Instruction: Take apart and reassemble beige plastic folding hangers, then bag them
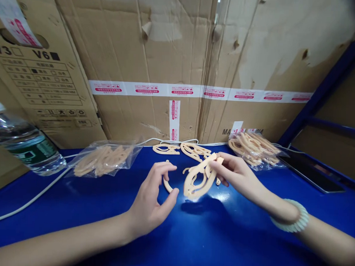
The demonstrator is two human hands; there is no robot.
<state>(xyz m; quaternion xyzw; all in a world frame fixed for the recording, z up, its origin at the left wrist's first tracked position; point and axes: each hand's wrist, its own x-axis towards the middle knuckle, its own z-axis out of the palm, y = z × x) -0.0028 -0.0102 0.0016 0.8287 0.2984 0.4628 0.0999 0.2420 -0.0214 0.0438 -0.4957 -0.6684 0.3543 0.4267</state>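
My right hand [237, 174] grips a cream plastic openwork piece [199, 179], a folded hanger-like shape, just above the blue table [105, 208]. My left hand [153, 200] pinches a small curved cream hook [166, 184] between thumb and fingers, right beside that piece. Two more cream pieces [182, 149] lie flat on the table behind the hands.
Clear bags of the same cream pieces lie at the left [103, 159] and right [254, 148]. A water bottle [22, 143] lies at far left, with a white cable [32, 199] running across. Cardboard boxes [168, 63] wall the back; a dark tablet [312, 172] sits at right.
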